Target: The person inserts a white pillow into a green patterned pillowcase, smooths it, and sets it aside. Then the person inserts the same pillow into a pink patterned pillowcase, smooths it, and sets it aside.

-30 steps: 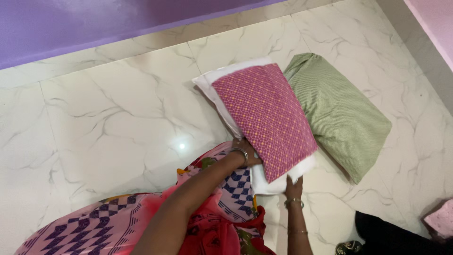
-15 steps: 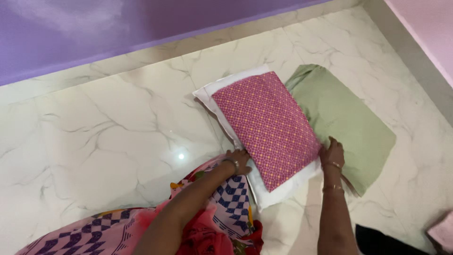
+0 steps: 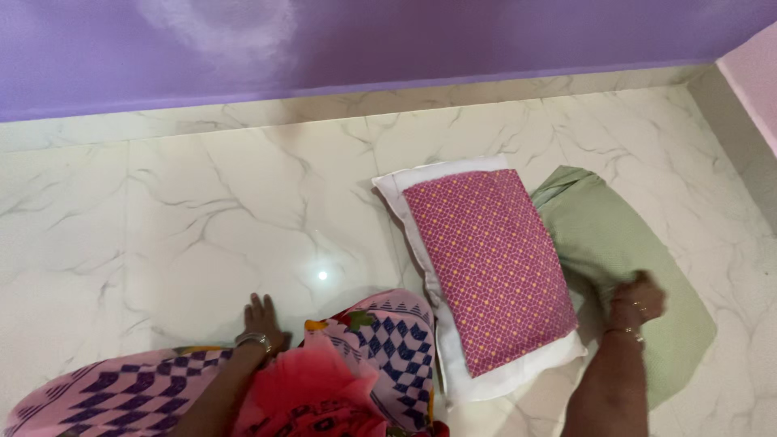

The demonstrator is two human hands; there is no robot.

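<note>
A pink patterned pillow (image 3: 494,263) lies on top of a white pillow (image 3: 421,186) on the marble floor (image 3: 202,210). Just to their right lies a green pillow (image 3: 639,243), partly tucked under them. My right hand (image 3: 638,298) rests on the green pillow with its fingers curled into the fabric. Whether it truly grips the cover I cannot tell. My left hand (image 3: 261,316) is pressed flat on the bare floor, well left of the pillows, fingers spread. A bangle sits on each wrist.
My pink, blue and red patterned clothing (image 3: 324,380) fills the lower left. A purple wall (image 3: 364,40) runs along the far side, and a pink wall (image 3: 753,73) meets it at the right corner.
My left hand left the pillow stack and went down flat on the floor to the left. My right hand moved from the pink pillow's edge onto the green pillow. The view shifted right.
</note>
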